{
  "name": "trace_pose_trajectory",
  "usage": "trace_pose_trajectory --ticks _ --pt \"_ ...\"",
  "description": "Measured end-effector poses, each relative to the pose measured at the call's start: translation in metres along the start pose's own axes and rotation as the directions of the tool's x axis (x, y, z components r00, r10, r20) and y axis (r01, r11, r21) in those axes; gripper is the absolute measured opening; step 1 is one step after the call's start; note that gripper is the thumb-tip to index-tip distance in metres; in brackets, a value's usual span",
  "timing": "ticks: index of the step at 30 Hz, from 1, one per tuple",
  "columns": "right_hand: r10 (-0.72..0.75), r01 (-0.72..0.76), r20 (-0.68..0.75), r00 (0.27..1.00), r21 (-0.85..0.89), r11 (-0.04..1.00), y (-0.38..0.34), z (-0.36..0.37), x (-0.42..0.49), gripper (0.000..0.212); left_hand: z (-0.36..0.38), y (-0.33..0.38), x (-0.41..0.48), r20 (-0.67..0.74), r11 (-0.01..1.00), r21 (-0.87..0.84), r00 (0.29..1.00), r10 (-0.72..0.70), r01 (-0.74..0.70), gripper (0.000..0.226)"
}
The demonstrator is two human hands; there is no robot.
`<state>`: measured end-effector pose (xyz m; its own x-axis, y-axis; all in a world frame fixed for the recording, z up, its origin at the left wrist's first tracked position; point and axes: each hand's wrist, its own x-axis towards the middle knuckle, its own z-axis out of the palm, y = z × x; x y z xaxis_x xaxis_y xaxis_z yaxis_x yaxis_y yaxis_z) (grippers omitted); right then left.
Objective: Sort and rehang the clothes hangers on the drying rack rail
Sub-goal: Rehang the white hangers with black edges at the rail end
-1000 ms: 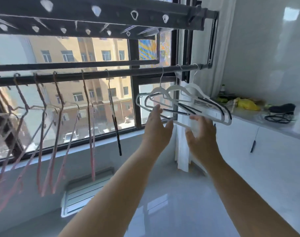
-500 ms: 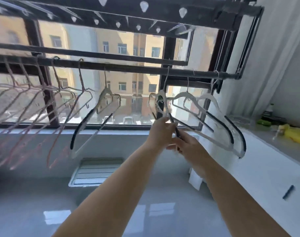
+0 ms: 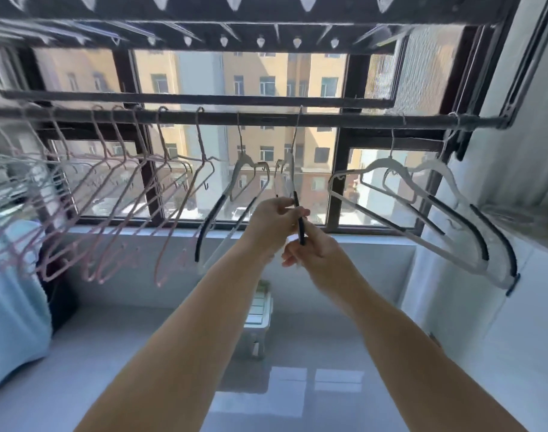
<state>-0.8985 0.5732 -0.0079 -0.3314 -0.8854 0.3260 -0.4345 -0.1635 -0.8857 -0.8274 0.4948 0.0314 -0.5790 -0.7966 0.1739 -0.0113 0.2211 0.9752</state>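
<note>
A dark rail point(image 3: 266, 119) runs across the window. Several pink wire hangers point(image 3: 116, 194) hang on its left part. A white hanger with black grips point(image 3: 235, 194) hangs left of centre. Two more white hangers point(image 3: 422, 213) hang at the right end. Another white hanger point(image 3: 289, 169) is hooked on the rail at the centre, seen nearly edge-on. My left hand point(image 3: 274, 221) and my right hand point(image 3: 316, 249) both grip its lower black part.
The dark frame of the rack point(image 3: 235, 23) with rows of holes spans overhead. A pale blue cloth point(image 3: 13, 307) hangs at the left. A white stool point(image 3: 258, 319) stands on the glossy floor below. A white counter point(image 3: 500, 275) lies at the right.
Both hands closed on one white hanger from the right group and slid it left along the rail, apart from the other two. The view turned to the left.
</note>
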Motion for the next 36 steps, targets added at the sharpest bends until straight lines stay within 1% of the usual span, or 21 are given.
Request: trace_pose_trajectory --ticks 3,8,12,14,16,17,18,19,20,22,24,25,26,27,29,30,32,33,34,35,36 --pt "0.002 -0.002 0.003 1.000 -0.023 1.000 0.000 0.011 0.003 0.038 -0.010 -0.006 0.002 0.025 1.000 -0.026 1.000 -0.014 0.015 0.013" --pt "0.021 -0.020 0.007 1.000 -0.041 0.999 0.006 0.021 0.005 0.050 -0.016 -0.014 0.003 0.005 0.994 -0.097 0.999 -0.046 0.047 0.029" --pt "0.035 -0.034 0.020 0.999 -0.039 0.999 0.009 0.024 0.007 0.053 -0.010 -0.018 0.000 -0.059 0.996 -0.077 0.997 -0.051 0.047 0.043" --pt "0.056 -0.053 0.025 0.998 -0.086 0.995 0.008 0.022 0.005 0.052 -0.004 -0.017 -0.003 -0.099 1.000 -0.006 0.995 -0.024 0.023 0.051" --pt "0.091 -0.085 0.025 0.996 -0.178 0.980 0.007 0.011 -0.002 0.052 0.004 -0.015 -0.005 -0.162 0.990 0.131 0.985 0.067 -0.045 0.060" --pt "0.100 -0.093 0.015 0.995 -0.247 0.965 0.008 0.002 -0.008 0.054 0.010 -0.011 -0.008 -0.202 0.972 0.213 0.969 0.145 -0.101 0.063" --pt "0.099 -0.099 -0.020 0.995 -0.338 0.936 0.008 -0.009 -0.013 0.056 0.016 -0.006 -0.010 -0.237 0.946 0.278 0.943 0.235 -0.166 0.064" --pt "0.068 -0.098 -0.085 0.994 -0.423 0.901 0.007 -0.023 -0.020 0.056 0.023 -0.001 -0.012 -0.255 0.920 0.312 0.912 0.320 -0.236 0.064" --pt "0.005 -0.088 -0.171 0.985 -0.484 0.870 0.004 -0.039 -0.026 0.054 0.033 0.004 -0.013 -0.252 0.902 0.313 0.889 0.381 -0.298 0.063" --pt "-0.151 -0.084 -0.340 0.928 -0.586 0.806 0.001 -0.074 -0.036 0.048 0.057 0.015 -0.015 -0.180 0.880 0.272 0.877 0.444 -0.390 0.058" --pt "-0.254 -0.157 -0.474 0.843 -0.669 0.726 0.004 -0.111 -0.042 0.045 0.084 0.022 -0.017 -0.030 0.888 0.203 0.903 0.428 -0.413 0.054" --pt "-0.264 -0.208 -0.509 0.819 -0.694 0.690 0.006 -0.128 -0.044 0.048 0.098 0.023 -0.018 0.053 0.902 0.166 0.917 0.395 -0.398 0.052" --pt "-0.237 -0.263 -0.525 0.817 -0.705 0.658 0.009 -0.142 -0.046 0.050 0.112 0.023 -0.018 0.125 0.915 0.147 0.925 0.359 -0.376 0.051" --pt "-0.176 -0.315 -0.527 0.831 -0.707 0.633 0.012 -0.156 -0.047 0.053 0.126 0.022 -0.019 0.184 0.925 0.144 0.928 0.324 -0.352 0.050" --pt "-0.020 -0.383 -0.498 0.867 -0.693 0.610 0.019 -0.173 -0.045 0.055 0.150 0.020 -0.020 0.256 0.944 0.148 0.933 0.252 -0.295 0.048" --pt "0.042 -0.402 -0.482 0.875 -0.677 0.617 0.023 -0.176 -0.043 0.052 0.159 0.019 -0.020 0.278 0.953 0.143 0.935 0.219 -0.266 0.047" --pt "0.098 -0.412 -0.469 0.878 -0.635 0.653 0.030 -0.180 -0.038 0.040 0.171 0.015 -0.018 0.294 0.972 0.116 0.941 0.165 -0.206 0.041" --pt "0.110 -0.400 -0.466 0.878 -0.587 0.704 0.032 -0.180 -0.036 0.033 0.175 0.012 -0.016 0.293 0.978 0.099 0.944 0.150 -0.186 0.037" --pt "0.122 -0.369 -0.457 0.881 -0.502 0.782 0.034 -0.179 -0.036 0.028 0.176 0.009 -0.015 0.295 0.982 0.079 0.945 0.140 -0.170 0.034" --pt "0.136 -0.320 -0.437 0.889 -0.383 0.866 0.036 -0.177 -0.037 0.024 0.176 0.006 -0.012 0.292 0.986 0.059 0.947 0.133 -0.157 0.032" --pt "0.135 -0.265 -0.419 0.898 -0.270 0.926 0.037 -0.174 -0.036 0.022 0.175 0.004 -0.010 0.287 0.988 0.046 0.949 0.131 -0.151 0.031"
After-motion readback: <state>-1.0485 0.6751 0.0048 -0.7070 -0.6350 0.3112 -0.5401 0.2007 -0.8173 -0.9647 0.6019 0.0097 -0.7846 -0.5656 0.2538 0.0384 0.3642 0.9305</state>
